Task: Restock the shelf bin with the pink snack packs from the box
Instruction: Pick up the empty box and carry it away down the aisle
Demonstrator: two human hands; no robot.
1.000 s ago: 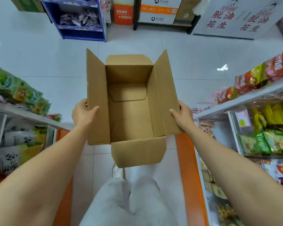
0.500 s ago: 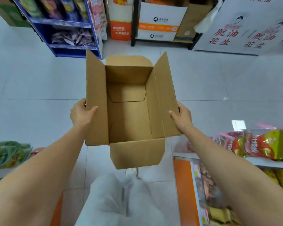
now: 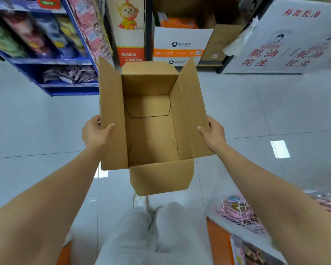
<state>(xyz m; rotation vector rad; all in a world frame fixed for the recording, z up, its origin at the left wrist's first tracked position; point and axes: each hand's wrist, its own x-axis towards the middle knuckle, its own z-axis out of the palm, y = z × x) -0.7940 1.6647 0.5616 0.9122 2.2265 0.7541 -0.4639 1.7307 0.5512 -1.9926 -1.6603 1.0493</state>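
I hold an open brown cardboard box [image 3: 151, 134] in front of me, above the floor. Its four flaps stand open and nothing lies inside. My left hand [image 3: 95, 133] grips the left flap, thumb over its inner face. My right hand [image 3: 212, 136] grips the right flap the same way. At the lower right, a white wire shelf bin [image 3: 239, 217] holds pink snack packs [image 3: 235, 206], blurred and partly hidden by my right forearm.
A blue rack [image 3: 52, 62] with snack bags stands at the far left. Cartons [image 3: 180, 46] and a white printed board [image 3: 287, 44] line the far side. Grey tiled floor [image 3: 36, 127] lies between. My legs in light trousers [image 3: 141, 236] are below the box.
The view has tilted up and moved forward: the side shelves have slid out of sight and the far racks came closer. The box stays in both hands with the same grip.
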